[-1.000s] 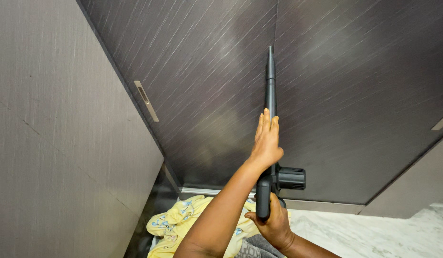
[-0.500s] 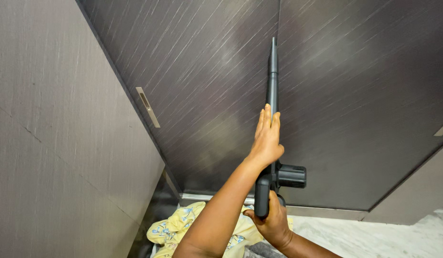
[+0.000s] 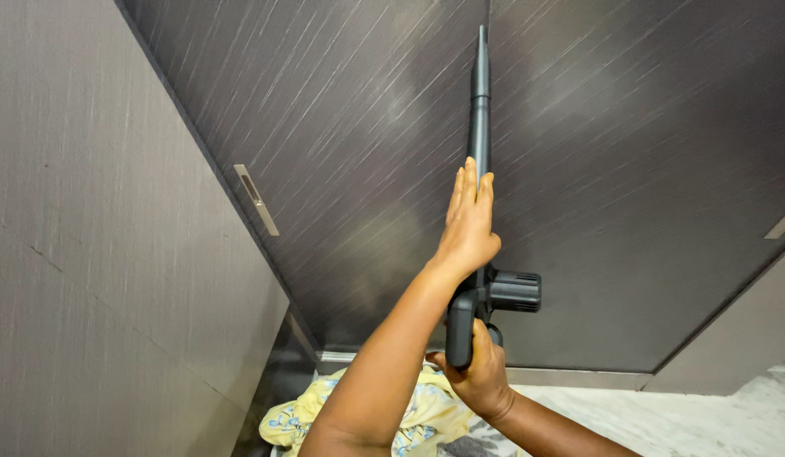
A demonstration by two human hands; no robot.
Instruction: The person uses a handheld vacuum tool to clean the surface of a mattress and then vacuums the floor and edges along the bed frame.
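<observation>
A dark grey handheld vacuum [image 3: 515, 290] with a long thin nozzle [image 3: 479, 93] points up along the seam between two dark wood-grain cabinet doors [image 3: 350, 127]. My left hand [image 3: 468, 220] lies against the nozzle's lower part, fingers straight and together, steadying it. My right hand [image 3: 479, 379] is wrapped around the vacuum's handle [image 3: 458, 326] at the bottom. The nozzle's tip sits close to the seam near the top of the view.
A lighter grey panel [image 3: 88, 254] stands at the left. Slim recessed pulls are set in the doors at the left [image 3: 256, 199] and at the right edge [image 3: 782, 222]. A yellow patterned cloth [image 3: 413, 419] lies below my arms. Pale marble floor [image 3: 663, 423] shows at the lower right.
Both hands have raised the vacuum, and its nozzle tip has slid higher along the door seam. My grip on it is unchanged.
</observation>
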